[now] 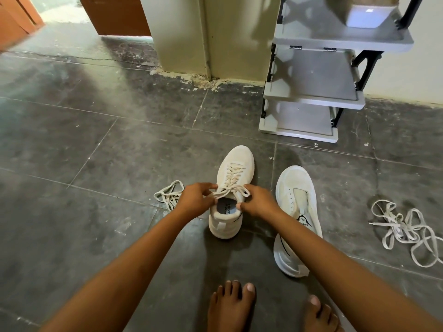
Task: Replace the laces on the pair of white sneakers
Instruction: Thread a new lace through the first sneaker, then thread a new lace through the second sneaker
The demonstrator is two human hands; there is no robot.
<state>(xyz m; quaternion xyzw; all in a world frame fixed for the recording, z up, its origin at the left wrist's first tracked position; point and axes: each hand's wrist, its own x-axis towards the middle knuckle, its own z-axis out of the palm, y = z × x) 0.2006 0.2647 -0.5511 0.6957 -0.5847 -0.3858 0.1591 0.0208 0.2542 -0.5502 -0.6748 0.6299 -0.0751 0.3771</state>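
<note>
Floor (96, 140), left to right.
- Loose lace (169, 194), heaped.
- My left hand (195, 200), fingers pinched on the top lace (230, 191) of the laced sneaker (236, 164), which stands upright mid-floor.
- My right hand (257, 202), pinching the same lace at the collar.
- Unlaced sneaker (296, 212), just beside.
- Tangled laces (405, 231), far right.
- Grey shelf rack (311, 97), beyond the sneakers.

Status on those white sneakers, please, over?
Left hand and right hand pinching lace on laced sneaker. Other sneaker unlaced, to its right. Left lace pile, right lace pile lie clear.
</note>
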